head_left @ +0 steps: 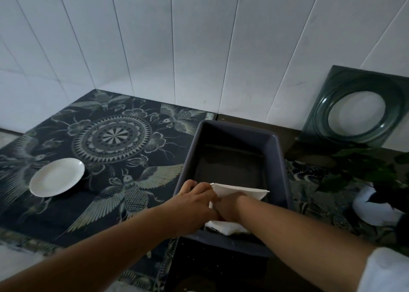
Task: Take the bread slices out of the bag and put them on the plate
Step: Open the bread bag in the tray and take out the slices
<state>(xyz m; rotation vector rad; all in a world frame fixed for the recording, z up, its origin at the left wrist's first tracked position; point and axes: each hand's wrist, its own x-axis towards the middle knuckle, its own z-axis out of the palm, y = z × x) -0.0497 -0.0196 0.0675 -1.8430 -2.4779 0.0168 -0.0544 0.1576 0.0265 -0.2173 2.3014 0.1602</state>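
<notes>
Both hands are reached into the dark grey rectangular plastic tub (pixel 232 136). Inside it, at the near end, a white bag (pixel 241 192) is seen, with pale bread slices (pixel 223 227) lying at its lower edge. The left hand (pixel 194 201) is closed on the bag's upper left corner, fingers curled over the edge. The right hand (pixel 230 205) is pushed down into the bag, so its grip cannot be told. The round white plate (pixel 57 177) is set bare, well apart to the left, on the dark patterned cloth (pixel 115 136).
</notes>
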